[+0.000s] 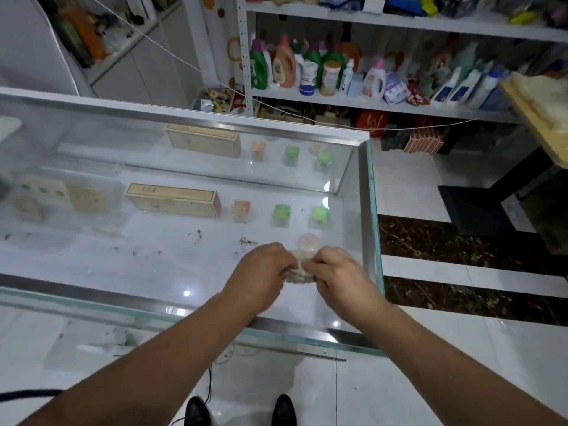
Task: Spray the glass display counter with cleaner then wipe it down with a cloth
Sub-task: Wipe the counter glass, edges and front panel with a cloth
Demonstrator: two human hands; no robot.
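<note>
The glass display counter [184, 305] stretches across the view, its top showing small dark specks near the middle. Over its right front part, my left hand [261, 269] and my right hand [336, 273] both grip a small bunched pale cloth [299, 273] between them, resting on the glass. Most of the cloth is hidden by my fingers. No spray bottle is in view.
Inside the counter lie long beige boxes [173, 199], small orange and green packs [282, 214] and a pink round tub [307, 242]. Shelves with detergent bottles [284, 63] stand behind. A wooden table [541, 112] stands at the right. A dark cable [27, 395] crosses the floor.
</note>
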